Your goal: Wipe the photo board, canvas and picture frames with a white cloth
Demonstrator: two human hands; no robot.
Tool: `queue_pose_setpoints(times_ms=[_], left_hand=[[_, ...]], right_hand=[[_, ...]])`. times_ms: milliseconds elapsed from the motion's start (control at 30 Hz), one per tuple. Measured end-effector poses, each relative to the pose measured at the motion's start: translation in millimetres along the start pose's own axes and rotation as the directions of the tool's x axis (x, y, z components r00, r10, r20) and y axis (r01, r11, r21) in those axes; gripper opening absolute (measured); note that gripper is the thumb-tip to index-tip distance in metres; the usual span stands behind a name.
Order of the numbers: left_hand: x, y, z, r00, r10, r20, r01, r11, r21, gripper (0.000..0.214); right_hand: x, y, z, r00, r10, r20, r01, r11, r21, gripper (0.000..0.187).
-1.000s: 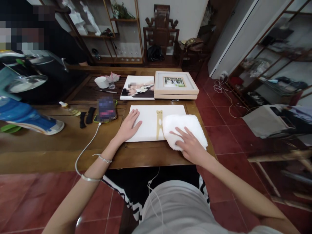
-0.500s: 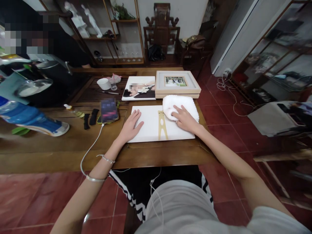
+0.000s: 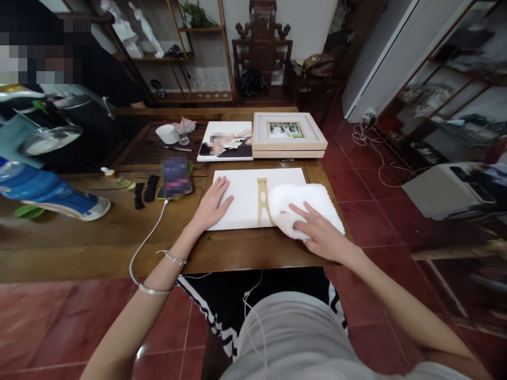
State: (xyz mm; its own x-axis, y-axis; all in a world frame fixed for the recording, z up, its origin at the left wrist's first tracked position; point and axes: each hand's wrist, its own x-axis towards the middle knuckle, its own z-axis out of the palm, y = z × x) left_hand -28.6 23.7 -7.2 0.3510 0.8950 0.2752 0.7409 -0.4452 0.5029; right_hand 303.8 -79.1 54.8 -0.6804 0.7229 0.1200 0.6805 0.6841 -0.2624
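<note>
My left hand lies flat on the left side of a white rectangular panel, its fingers stretched out. With the fingers of my right hand pressed over it, a fluffy white cloth covers the panel's right end and hangs past its near right corner. Part of the right hand's grip is hidden in the cloth's folds. Between the hands, a tan, fork-legged strip with an oval hole runs down the panel; I cannot tell whether it is printed or a separate piece.
Behind the panel are a photo print and a light wooden picture frame. To the left lie a phone on a white cable, two black strips, a dropper bottle and a large blue bottle. A person in black is across the table.
My right hand has dragged the cloth toward me and to the right, from the panel's far right corner to its near right one. My left hand has stayed in place.
</note>
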Motion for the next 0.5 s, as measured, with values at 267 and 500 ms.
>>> queue_pose_setpoints(times_ms=[267,500], left_hand=[[-1,-3,1.1,1.0,0.003,-0.009,-0.003,1.0,-0.005,0.061],[0,-2,0.3,1.0,0.005,-0.008,-0.005,1.0,-0.006,0.06]], right_hand=[[82,70,1,0.995,0.077,-0.063,-0.079,0.996,-0.043,0.041],[59,40,3,0.995,0.1,-0.025,-0.101,0.994,-0.049,0.045]])
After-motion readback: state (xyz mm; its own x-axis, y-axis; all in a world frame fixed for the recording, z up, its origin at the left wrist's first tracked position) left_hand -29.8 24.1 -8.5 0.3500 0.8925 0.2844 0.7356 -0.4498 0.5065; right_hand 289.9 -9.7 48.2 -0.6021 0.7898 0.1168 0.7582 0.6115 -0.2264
